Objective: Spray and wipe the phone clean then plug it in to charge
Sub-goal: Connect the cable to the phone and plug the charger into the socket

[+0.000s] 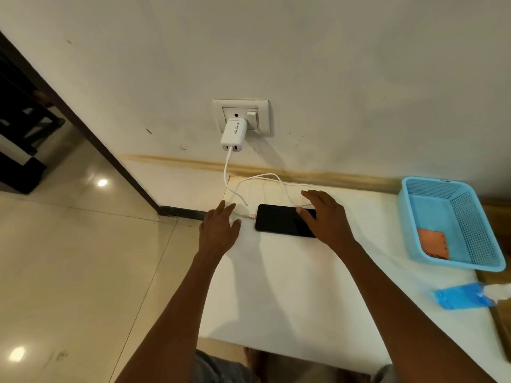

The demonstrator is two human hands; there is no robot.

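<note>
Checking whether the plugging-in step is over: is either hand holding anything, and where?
Nothing is held. The left hand hovers open beside the white cable's plug; the right hand lies with straight fingers over the flat black phone.

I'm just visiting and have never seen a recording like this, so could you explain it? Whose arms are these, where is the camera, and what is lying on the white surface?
There is no machine here: a person works with bare hands, and one camera worn on the head looks forward and down, so both arms reach in from the bottom of the picture.

On the white table lies a black phone, screen dark. The right hand rests on its right end with straight fingers. The left hand is open beside the phone's left end, near the plug of a white cable. That cable runs up to a white charger in the wall socket; whether the plug is fully in the phone is hard to tell.

At the right stand a blue basket holding an orange cloth, and a blue spray bottle lying down. Neither hand has a grip on anything.
</note>
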